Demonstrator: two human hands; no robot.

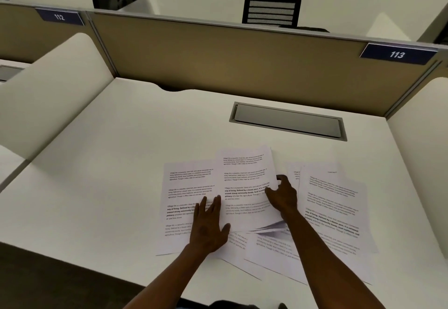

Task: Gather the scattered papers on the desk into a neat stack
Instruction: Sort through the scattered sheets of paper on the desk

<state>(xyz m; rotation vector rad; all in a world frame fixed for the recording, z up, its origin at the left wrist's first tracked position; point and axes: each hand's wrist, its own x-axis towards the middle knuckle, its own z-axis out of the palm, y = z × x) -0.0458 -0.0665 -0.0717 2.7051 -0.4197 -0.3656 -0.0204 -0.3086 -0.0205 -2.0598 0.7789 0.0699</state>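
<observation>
The left hand (208, 226) lies flat, fingers straight and spread, pressing a sheet (184, 202) onto the desk (116, 163). Just right of it, the right hand (282, 197) pinches the edge of a raised middle sheet (244, 182). More papers (332, 211) lie overlapping right of and beneath that hand.

You have two hands on the desk (121, 151): one left hand (208, 226) and one right hand (282, 196). You can count at least five printed papers (242, 180), overlapping, so the exact number is unclear. Behind are two number plates (397, 54) and one chair (271, 9).
</observation>
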